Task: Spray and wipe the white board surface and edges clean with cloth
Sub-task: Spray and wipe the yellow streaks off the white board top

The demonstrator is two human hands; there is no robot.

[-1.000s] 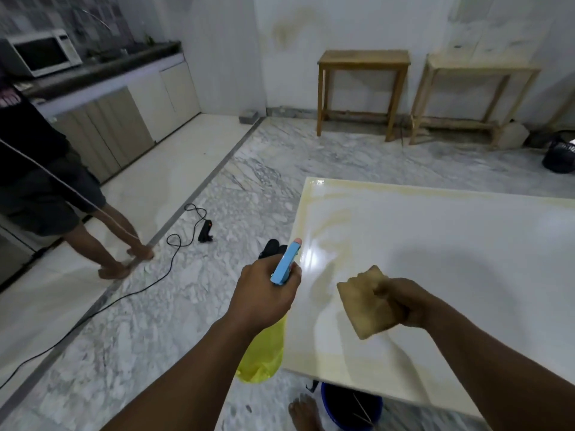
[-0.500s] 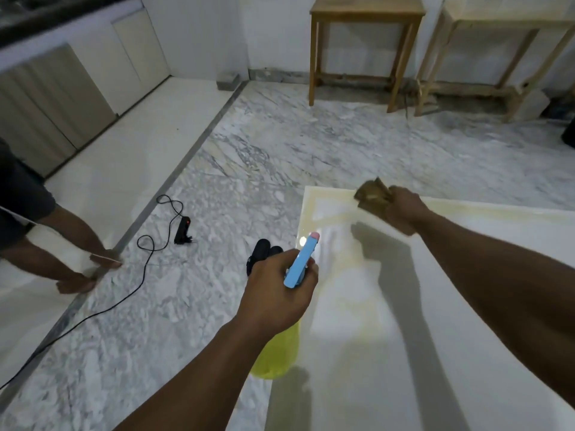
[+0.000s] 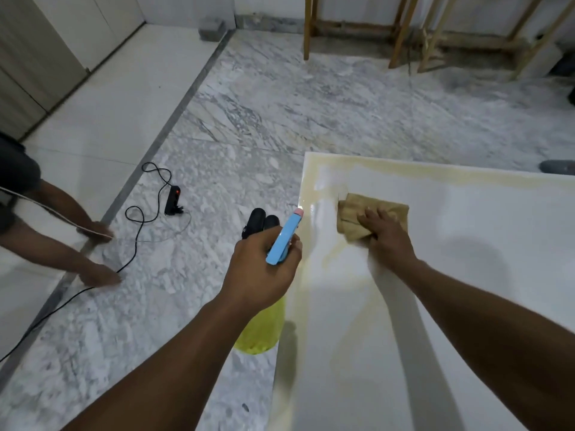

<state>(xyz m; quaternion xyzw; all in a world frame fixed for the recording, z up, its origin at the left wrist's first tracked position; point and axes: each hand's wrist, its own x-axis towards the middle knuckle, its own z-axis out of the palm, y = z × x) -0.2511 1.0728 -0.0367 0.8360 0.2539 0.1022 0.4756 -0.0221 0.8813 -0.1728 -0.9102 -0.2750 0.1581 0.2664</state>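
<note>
Two hands: both yours, both busy.
Board: white board [image 3: 451, 275] fills lower right of frame, glossy flat slab, yellowish streaks along its top and left edges.
Room: grey-veined marble floor [image 3: 264, 119] at centre, plain pale tiles at left, wooden table legs [image 3: 308, 26] along the top edge.
Floor clutter: black power strip [image 3: 173, 200] with a red light and looping cable, left of centre.
Bystander: another person's feet [image 3: 99, 276] at far left.
Cloth: tan, folded, soft-looking cloth [image 3: 367, 213] lying flat on the board near its upper-left corner.
Right hand: your right hand [image 3: 385, 241] palm down, fingers spread on the cloth, pressing rather than gripping.
Left hand: your left hand [image 3: 261, 275] wrapped tight round the spray bottle [image 3: 264, 334], yellow body, blue trigger head, just off the board's left edge.
</note>
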